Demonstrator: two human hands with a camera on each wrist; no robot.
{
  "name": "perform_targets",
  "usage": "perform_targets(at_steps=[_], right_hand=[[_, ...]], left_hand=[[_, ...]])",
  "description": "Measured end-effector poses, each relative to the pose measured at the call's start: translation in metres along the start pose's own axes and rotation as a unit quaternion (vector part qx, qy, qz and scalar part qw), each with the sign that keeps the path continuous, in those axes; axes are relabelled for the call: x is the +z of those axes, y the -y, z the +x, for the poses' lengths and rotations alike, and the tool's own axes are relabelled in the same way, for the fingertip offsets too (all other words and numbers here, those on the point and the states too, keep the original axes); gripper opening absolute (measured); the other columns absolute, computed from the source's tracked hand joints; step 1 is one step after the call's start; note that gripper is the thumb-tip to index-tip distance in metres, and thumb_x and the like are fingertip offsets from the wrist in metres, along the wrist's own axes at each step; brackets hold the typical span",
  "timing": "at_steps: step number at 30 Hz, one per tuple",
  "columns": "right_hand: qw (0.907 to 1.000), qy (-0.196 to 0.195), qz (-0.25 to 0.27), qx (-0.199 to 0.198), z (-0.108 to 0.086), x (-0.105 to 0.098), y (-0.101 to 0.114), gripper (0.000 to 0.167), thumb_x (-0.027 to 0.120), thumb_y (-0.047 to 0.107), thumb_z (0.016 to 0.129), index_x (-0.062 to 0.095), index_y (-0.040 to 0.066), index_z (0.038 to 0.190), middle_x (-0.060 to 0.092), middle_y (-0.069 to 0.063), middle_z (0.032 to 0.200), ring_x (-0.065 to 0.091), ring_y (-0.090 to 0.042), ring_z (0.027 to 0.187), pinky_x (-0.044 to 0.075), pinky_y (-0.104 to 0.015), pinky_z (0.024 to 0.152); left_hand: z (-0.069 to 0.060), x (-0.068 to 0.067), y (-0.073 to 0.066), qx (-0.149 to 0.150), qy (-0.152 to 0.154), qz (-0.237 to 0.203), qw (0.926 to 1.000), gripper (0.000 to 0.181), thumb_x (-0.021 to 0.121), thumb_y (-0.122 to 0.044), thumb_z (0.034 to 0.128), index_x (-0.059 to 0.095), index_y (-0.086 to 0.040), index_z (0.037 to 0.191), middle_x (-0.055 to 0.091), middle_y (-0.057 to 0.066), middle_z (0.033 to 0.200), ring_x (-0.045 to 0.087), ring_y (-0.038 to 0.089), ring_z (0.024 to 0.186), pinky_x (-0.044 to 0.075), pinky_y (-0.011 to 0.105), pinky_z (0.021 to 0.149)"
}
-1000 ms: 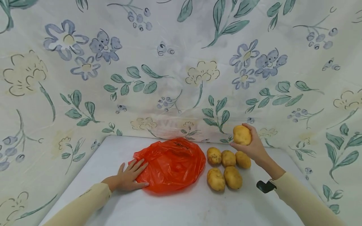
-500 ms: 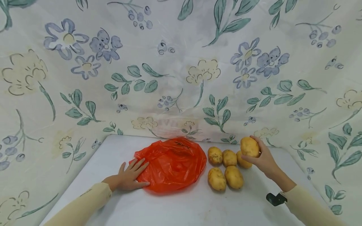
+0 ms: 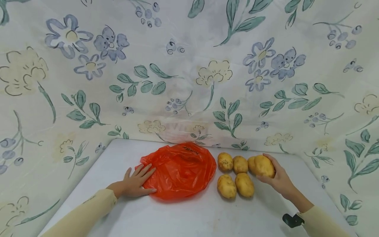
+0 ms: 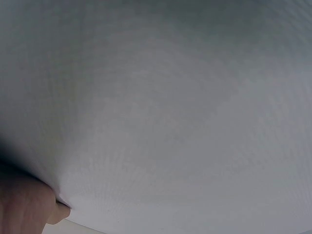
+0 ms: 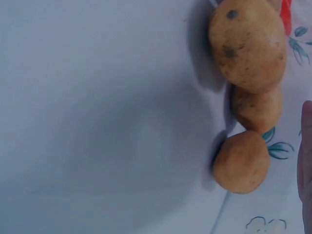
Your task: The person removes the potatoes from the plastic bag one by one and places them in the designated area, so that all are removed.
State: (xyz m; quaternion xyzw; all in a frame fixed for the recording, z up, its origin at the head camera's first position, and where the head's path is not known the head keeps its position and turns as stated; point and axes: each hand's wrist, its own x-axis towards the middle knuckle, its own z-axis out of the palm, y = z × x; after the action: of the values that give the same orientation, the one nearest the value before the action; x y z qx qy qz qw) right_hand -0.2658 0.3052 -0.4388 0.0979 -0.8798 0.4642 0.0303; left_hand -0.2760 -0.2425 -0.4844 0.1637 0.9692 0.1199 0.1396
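Note:
In the head view my right hand [image 3: 281, 181] grips a potato [image 3: 264, 166] between thumb and fingers, at the right end of the back row. Part of another potato [image 3: 251, 163] is hidden behind it. Whether the held one touches the table, I cannot tell. My left hand [image 3: 136, 183] lies with fingers spread on the left edge of a crumpled red plastic bag [image 3: 180, 172]. The left wrist view catches only a bit of that hand [image 4: 29, 207] near the pale surface. At the right wrist view's edge appears part of a finger [image 5: 306, 161], near loose potatoes [image 5: 248, 46].
Between the bag and my right hand lie two back-row potatoes [image 3: 225, 161] and two front-row ones [image 3: 226, 186]. All rest on a white table [image 3: 183, 219]. A floral cloth [image 3: 177, 79] hangs behind and along both sides. A small black device [image 3: 293, 220] sits at my right wrist.
My right hand has come down and a little to the right with its potato, from above the back row to beside it. The left hand stays on the bag.

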Motion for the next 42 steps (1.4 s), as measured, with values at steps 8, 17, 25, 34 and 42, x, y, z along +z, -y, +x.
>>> perform_targets(at_steps=[8,17,25,34,42], right_hand=[[0.9999,0.012,0.008,0.002,-0.006,0.004,-0.014,0.091,0.08,0.017,0.082,0.024,0.016,0.154,0.035,-0.016,0.151,0.044,-0.019,0.117,0.047,-0.026,0.09],[0.9994,0.011,0.004,0.033,-0.012,0.003,-0.02,0.089,0.08,0.022,0.083,0.026,0.015,0.153,0.038,-0.018,0.148,0.046,-0.023,0.116,0.046,-0.031,0.089],[0.9954,0.047,-0.015,0.082,-0.018,0.006,-0.041,0.089,0.08,0.028,0.082,0.028,0.014,0.153,0.044,-0.021,0.145,0.052,-0.028,0.115,0.046,-0.034,0.086],[0.9913,0.064,-0.012,0.115,-0.025,0.01,-0.054,0.088,0.079,0.031,0.082,0.029,0.014,0.152,0.047,-0.021,0.143,0.053,-0.032,0.121,0.047,-0.037,0.091],[0.9877,0.075,-0.026,0.134,-0.025,0.01,-0.059,0.089,0.081,0.033,0.081,0.03,0.015,0.152,0.04,-0.023,0.147,0.048,-0.036,0.124,0.048,-0.046,0.093]], left_hand=[[0.01,0.012,0.013,0.003,-0.014,0.0,0.9999,0.104,0.055,-0.08,0.0776,0.027,-0.018,0.157,0.016,0.013,0.166,0.004,0.044,0.151,-0.006,0.075,0.111],[0.005,0.002,0.008,0.004,-0.002,0.005,1.0,0.102,0.056,-0.076,0.08,0.026,-0.016,0.157,0.016,0.017,0.165,0.006,0.048,0.149,-0.005,0.078,0.109],[0.006,0.004,0.01,0.005,-0.003,-0.004,1.0,0.106,0.054,-0.08,0.0779,0.025,-0.017,0.158,0.014,0.016,0.165,0.004,0.047,0.149,-0.008,0.076,0.11],[0.005,0.001,0.005,-0.002,-0.005,-0.005,1.0,0.103,0.058,-0.076,0.0786,0.027,-0.017,0.157,0.017,0.016,0.164,0.006,0.047,0.149,-0.006,0.077,0.11],[0.007,0.009,0.009,0.008,-0.013,-0.012,0.9998,0.104,0.055,-0.08,0.0775,0.027,-0.019,0.157,0.017,0.016,0.165,0.005,0.046,0.149,-0.007,0.076,0.11]])
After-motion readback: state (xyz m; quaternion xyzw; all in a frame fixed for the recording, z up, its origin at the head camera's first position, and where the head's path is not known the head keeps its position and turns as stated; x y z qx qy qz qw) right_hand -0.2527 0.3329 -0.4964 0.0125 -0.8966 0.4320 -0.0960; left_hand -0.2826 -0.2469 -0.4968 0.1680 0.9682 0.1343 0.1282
